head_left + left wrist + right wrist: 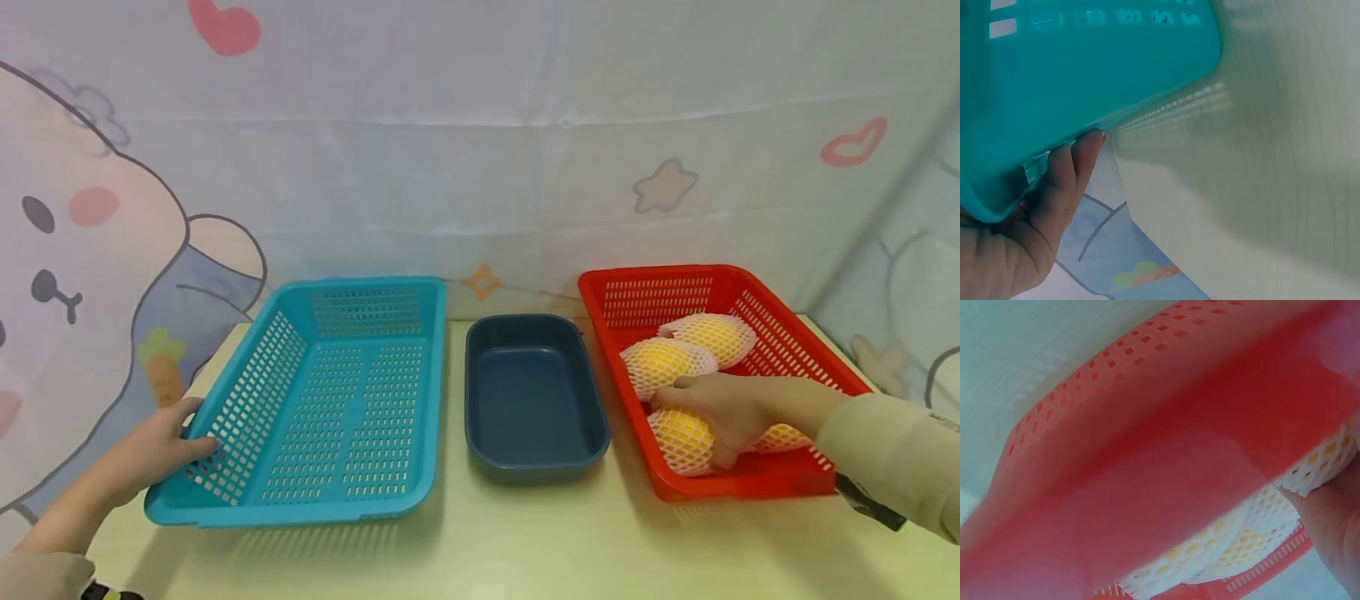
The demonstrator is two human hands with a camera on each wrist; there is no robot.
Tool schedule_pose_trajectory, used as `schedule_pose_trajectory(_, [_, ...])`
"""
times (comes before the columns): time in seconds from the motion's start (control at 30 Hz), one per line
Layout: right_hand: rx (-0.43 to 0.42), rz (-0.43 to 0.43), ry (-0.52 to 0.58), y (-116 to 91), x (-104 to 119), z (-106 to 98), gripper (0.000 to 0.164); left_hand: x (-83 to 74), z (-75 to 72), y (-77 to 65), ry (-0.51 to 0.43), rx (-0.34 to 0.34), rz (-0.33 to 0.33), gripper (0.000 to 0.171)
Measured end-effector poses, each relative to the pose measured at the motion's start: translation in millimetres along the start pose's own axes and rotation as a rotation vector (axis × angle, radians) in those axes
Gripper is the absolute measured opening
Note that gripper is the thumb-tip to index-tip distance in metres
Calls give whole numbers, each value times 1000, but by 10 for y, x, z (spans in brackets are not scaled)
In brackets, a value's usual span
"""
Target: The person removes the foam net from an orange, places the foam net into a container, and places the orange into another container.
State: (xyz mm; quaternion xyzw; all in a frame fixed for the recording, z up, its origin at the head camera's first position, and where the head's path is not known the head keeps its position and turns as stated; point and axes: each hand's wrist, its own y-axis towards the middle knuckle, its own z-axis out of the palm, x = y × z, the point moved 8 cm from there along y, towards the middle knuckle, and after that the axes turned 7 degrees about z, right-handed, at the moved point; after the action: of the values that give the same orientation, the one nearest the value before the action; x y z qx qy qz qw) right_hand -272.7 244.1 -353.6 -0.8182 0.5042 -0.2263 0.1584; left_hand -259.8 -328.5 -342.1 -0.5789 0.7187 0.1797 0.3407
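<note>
My left hand (153, 450) grips the left rim of a turquoise plastic basket (352, 417); in the left wrist view its fingers (1063, 175) are pressed against the basket's outer side. Over on the right, my right hand (727, 408) reaches into a red plastic basket (742, 488) and holds a yellow fruit in a white foam net (680, 440) near the front left corner. More netted yellow fruits (716, 337) lie beside and behind it. Part of one fruit (783, 437) is hidden under my right hand and wrist. The red wall (1166, 469) fills much of the right wrist view.
A dark blue rectangular tub (536, 471) stands between the two baskets on a pale table (495, 550). Behind the table hangs a light cloth (465, 167) printed with cartoon figures. The turquoise basket holds nothing.
</note>
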Motion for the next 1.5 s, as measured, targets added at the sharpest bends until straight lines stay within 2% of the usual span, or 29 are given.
schedule_pose_trajectory(0.23, [-14,-20,-16,-29,43,-38,91,-14,-18,-1,-12,0,-34,54])
schedule_pose_trajectory(0.47, [-79,-86,-88,-37,110,-165,79,9,12,-42,-111,22,-45,53])
schedule_pose_trajectory(0.67, [-113,-135,-94,-92,132,-210,76,-8,13,-18,-83,17,-35,51])
schedule_pose_trajectory(0.93, [-142,-124,-103,-167,85,-322,76,-25,11,-13,-90,29,-45,53])
schedule_pose_trajectory(1.17, [-166,-147,-100,-225,60,-401,76,-42,35,14,-101,31,-20,55])
schedule_pose_trajectory(1.5, [-190,-105,-107,-274,52,-532,82,-23,17,16,-91,25,-22,54])
